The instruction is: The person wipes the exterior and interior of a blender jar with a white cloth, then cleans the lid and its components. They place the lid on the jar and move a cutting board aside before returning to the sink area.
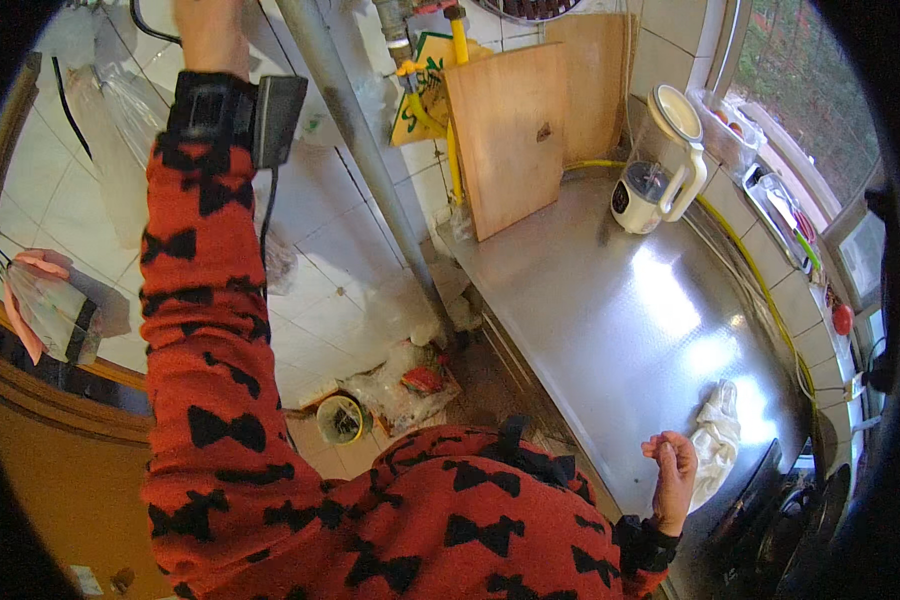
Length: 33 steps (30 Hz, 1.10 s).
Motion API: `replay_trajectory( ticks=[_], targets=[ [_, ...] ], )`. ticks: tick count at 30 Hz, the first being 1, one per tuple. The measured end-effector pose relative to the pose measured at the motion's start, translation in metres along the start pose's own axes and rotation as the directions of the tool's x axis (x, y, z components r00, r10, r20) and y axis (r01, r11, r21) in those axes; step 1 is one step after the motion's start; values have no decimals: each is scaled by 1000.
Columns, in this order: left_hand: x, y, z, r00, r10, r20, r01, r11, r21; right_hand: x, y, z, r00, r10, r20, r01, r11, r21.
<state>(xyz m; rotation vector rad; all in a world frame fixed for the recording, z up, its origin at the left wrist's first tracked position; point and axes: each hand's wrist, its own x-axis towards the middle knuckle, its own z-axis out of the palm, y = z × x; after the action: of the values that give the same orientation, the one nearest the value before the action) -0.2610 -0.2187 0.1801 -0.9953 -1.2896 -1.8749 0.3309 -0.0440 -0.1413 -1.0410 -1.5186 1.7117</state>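
My left arm, in a red sleeve with black bows, stretches up to the top edge. Only the wrist end of my left hand [211, 34] shows there, and its fingers are cut off. My right hand [672, 477] is above the near part of the metal countertop [562, 300], with fingers curled and the thumb close to them. No object is visible in it. Right behind that hand lies a crumpled white cloth [716, 442]; whether they touch I cannot tell. Farther along the counter stands a cream blender jug [656, 169] with a handle.
Wooden boards [506, 139] lean at the counter's far end beside a yellow gas pipe [456, 161]. A slanting grey pipe [360, 142] crosses the tiled wall. Dark pans [784, 517] sit at lower right. A knife with a green handle [806, 247] lies on the window ledge. Below is a bucket [340, 420].
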Motion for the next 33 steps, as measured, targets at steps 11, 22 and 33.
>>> replay_trajectory(
  ticks=[11, 22, 33],
  targets=[
    [-357, -74, 27, 438, -774, 457, 691, 615, 380, -1, -6, 4, 998, 59, 37, -55, 994, -89],
    [-351, -160, 100, 774, -624, 108, 554, 749, 363, 134, -103, 121, 924, -281, 259, 378, 765, -521],
    [-406, -96, 96, 809, -313, 497, 143, 926, 350, 229, -156, 232, 989, -116, 88, 121, 991, -53]
  ],
)
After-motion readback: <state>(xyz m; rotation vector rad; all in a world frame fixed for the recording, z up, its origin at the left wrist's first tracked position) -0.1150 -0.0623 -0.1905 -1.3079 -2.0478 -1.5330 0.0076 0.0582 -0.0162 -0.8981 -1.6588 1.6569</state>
